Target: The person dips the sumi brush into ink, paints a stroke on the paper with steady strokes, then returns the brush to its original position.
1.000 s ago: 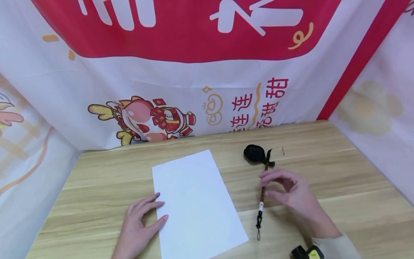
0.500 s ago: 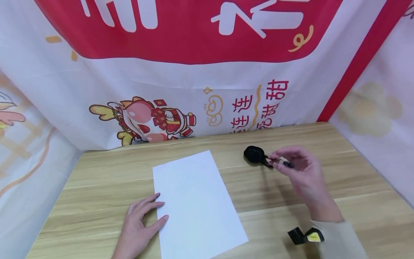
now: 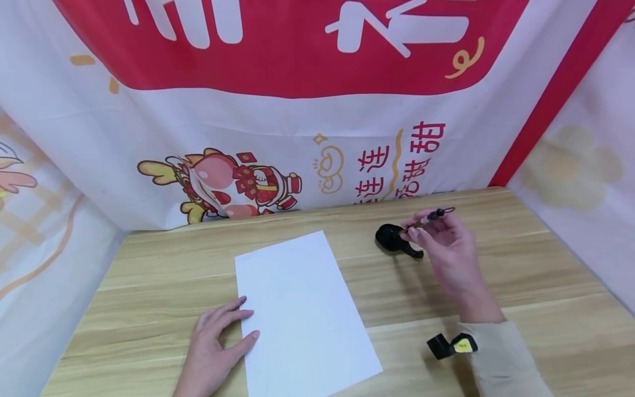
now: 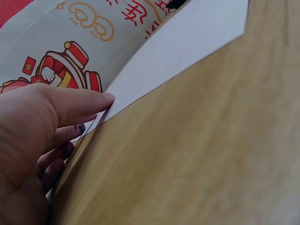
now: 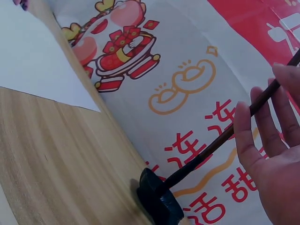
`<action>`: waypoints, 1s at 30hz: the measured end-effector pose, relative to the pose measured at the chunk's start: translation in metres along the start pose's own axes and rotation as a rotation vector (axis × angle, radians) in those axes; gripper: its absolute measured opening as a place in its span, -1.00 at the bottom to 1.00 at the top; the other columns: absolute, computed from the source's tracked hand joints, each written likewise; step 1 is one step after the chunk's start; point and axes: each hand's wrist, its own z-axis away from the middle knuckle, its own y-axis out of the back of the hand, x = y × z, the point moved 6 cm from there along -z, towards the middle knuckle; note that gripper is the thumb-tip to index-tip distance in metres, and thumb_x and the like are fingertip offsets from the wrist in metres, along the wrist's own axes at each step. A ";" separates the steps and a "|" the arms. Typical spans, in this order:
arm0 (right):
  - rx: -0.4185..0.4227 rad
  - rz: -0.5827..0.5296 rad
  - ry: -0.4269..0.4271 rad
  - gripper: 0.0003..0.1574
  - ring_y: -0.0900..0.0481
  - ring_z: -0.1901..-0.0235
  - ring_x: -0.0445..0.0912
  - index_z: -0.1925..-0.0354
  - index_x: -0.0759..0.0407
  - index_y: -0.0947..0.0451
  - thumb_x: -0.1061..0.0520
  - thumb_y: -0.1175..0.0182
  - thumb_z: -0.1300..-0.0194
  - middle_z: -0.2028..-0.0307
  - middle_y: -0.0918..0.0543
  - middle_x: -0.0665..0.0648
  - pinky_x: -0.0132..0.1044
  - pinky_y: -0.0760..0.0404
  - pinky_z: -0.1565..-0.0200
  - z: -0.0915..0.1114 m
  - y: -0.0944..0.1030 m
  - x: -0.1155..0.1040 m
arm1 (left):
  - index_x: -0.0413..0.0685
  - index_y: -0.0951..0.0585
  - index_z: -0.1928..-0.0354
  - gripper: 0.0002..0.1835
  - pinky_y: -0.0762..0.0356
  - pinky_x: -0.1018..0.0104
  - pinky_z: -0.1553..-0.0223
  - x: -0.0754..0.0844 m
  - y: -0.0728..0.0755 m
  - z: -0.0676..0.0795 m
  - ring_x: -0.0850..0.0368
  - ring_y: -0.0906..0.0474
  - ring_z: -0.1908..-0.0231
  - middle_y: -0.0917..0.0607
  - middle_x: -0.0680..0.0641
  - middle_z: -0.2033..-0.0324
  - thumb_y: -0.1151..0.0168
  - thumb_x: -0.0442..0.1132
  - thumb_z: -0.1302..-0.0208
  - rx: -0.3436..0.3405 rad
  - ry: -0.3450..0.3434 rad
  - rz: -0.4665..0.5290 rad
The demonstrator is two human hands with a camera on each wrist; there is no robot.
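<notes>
A calligraphy brush (image 5: 218, 141) with a dark brown handle is pinched between the thumb and fingers of my right hand (image 3: 455, 255). It slants, its looped end up and its tip down inside a small black ink dish (image 3: 388, 237). In the right wrist view the dish (image 5: 157, 204) hides the very end of the bristles. My left hand (image 3: 210, 344) rests at the left edge of a white sheet of paper (image 3: 303, 314), fingertips on its border. The left wrist view shows the thumb lying along the paper (image 4: 187, 49), with dark smudges on another fingertip.
The light wooden table (image 3: 149, 286) carries everything. A white cloth (image 3: 109, 160) with red lettering and a cartoon figure hangs behind it, with more cloth at both sides. A black device with a yellow label (image 3: 463, 345) is strapped at the right sleeve.
My right hand has lifted the brush off the table and turned it, looped end now up. Its tip has come into the ink dish. The left hand and paper have stayed put.
</notes>
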 end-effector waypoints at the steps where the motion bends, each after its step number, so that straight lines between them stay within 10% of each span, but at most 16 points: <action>1: 0.018 0.028 -0.004 -0.60 -0.83 0.00 0.01 -0.05 0.34 -0.60 0.65 -0.09 -0.42 0.05 -0.82 0.23 -0.16 -0.81 -0.06 0.000 0.001 0.001 | 0.25 -0.79 -0.05 -0.59 -0.25 0.16 -0.25 0.000 0.000 0.000 0.28 -0.33 -0.25 -0.70 0.10 -0.35 -0.67 -0.14 -0.15 0.000 -0.001 0.000; 12: 0.181 0.301 -0.021 -0.74 -0.82 0.07 -0.05 0.06 0.42 -0.56 0.61 -0.25 -0.35 0.13 -0.81 0.19 -0.20 -0.81 0.01 -0.001 0.003 -0.014 | 0.19 -0.78 -0.08 -0.60 -0.31 -0.17 -0.30 0.002 0.000 -0.003 0.14 -0.33 -0.32 -0.67 0.06 -0.39 -0.64 -0.12 -0.19 -0.040 0.006 0.013; 30: 0.198 0.331 0.014 -0.84 -0.78 0.03 -0.02 0.02 0.41 -0.51 0.50 -0.19 -0.48 0.03 -0.70 0.18 -0.14 -0.82 0.03 -0.003 0.001 -0.015 | 0.17 -0.78 -0.09 -0.60 -0.27 -0.16 -0.34 0.002 0.001 -0.002 0.12 -0.32 -0.35 -0.65 0.06 -0.42 -0.64 -0.14 -0.20 -0.051 0.042 0.028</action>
